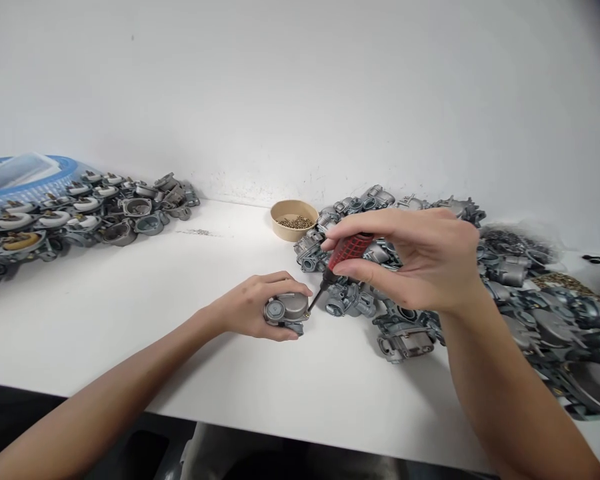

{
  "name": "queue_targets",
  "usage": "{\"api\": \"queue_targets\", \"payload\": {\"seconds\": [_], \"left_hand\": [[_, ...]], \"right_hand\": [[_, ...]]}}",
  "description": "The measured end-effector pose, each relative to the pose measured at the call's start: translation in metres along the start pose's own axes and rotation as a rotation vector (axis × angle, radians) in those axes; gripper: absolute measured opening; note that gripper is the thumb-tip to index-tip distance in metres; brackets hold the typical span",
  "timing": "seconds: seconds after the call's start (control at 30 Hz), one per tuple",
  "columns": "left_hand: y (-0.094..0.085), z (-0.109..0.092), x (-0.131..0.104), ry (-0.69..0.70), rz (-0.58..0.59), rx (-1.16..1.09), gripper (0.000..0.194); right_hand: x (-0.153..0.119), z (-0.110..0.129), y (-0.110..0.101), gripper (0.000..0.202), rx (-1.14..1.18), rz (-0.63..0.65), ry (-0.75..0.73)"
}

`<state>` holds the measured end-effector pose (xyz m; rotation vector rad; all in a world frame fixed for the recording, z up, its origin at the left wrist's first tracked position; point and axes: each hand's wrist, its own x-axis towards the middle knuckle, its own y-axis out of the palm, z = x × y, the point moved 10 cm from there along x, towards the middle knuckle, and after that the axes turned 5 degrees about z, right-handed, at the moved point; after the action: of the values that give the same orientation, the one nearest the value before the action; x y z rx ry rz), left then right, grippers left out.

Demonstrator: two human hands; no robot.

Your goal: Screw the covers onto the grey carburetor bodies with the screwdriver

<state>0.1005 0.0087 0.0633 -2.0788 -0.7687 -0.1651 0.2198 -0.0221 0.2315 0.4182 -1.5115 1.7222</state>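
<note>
My left hand is wrapped round a grey metal carburetor, holding it at the white tabletop. A screwdriver with a red and black handle is gripped between the thumb and fingers of my right hand. Its shaft slants down to the left, and the tip meets a small brass-coloured screw at the carburetor's right edge. Part of the carburetor's left side is hidden under my left fingers.
Behind stands a round cardboard bowl of small brass-coloured screws. Several carburetors are heaped on the right, partly behind my right arm. Rows of carburetor parts and a blue basket occupy the left. A white wall closes off the back.
</note>
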Motion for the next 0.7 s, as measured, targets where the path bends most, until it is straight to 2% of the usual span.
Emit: {"api": "queue_targets", "payload": {"seconds": [0.27, 0.47, 0.6, 0.7], "left_hand": [[-0.001, -0.001, -0.001, 0.009, -0.014, 0.015, 0.062], [-0.002, -0.001, -0.001, 0.020, -0.027, 0.016, 0.061], [-0.002, 0.000, -0.002, -0.005, -0.023, 0.008, 0.060], [-0.002, 0.000, -0.001, -0.012, -0.017, 0.001, 0.057]], "right_hand": [[0.001, 0.001, 0.006, 0.020, -0.026, 0.048, -0.002], [0.002, 0.008, 0.018, 0.038, 0.204, 0.168, -0.024], [0.004, 0.009, 0.017, 0.026, 0.147, 0.117, -0.038], [0.004, 0.005, 0.026, 0.041, 0.178, 0.180, -0.008]]}}
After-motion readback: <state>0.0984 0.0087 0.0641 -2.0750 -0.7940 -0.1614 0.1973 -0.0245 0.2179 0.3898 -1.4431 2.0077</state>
